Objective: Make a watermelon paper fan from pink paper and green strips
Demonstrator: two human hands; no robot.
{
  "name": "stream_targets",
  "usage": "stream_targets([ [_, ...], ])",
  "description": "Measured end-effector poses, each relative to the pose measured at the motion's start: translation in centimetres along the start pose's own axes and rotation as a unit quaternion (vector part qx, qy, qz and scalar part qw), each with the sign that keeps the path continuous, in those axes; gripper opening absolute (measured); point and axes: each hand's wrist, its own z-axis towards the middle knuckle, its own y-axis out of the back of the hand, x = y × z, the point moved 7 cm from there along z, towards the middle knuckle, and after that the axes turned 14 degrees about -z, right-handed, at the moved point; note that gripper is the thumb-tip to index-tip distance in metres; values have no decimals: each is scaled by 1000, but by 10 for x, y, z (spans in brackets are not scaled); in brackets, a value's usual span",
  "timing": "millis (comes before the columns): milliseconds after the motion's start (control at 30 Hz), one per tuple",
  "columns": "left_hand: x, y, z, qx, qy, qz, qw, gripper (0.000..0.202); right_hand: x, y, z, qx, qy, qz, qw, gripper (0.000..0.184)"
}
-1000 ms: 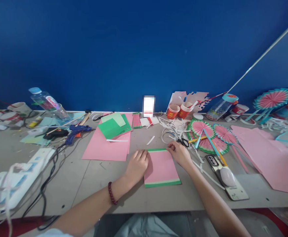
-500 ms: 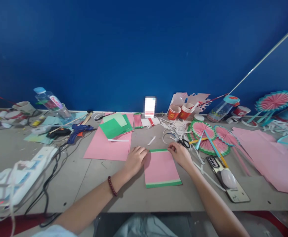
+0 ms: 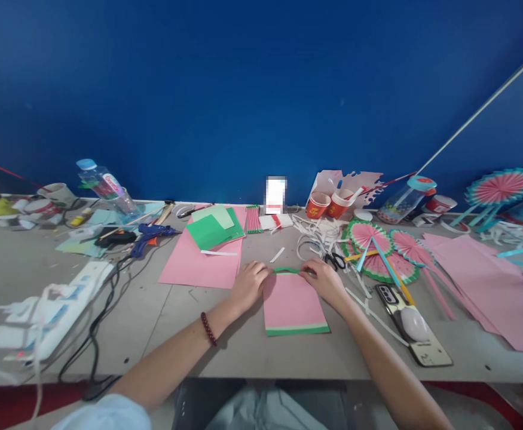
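A small pink paper sheet with green bands at its near and far ends lies on the grey table in front of me. My left hand pinches its far left corner, fingers closed on the paper. My right hand pinches the far right corner the same way. Between my hands the green far edge is lifted and curled up off the table.
Large pink sheets with green papers lie behind left. Scissors, paper strips, watermelon paper fans and a phone sit right. A glue gun, power strip with cables, bottles and red cups line the back and left.
Both hands have closed on the far corners of the pink sheet and raised its green far edge, which earlier lay flat. The view has shifted slightly.
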Motion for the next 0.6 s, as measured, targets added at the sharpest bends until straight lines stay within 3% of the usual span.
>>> stream_targets([
  [600, 2, 2, 1, -3, 4, -27, 1000, 26, 20, -1, 3, -9, 70, -54, 996, 20],
])
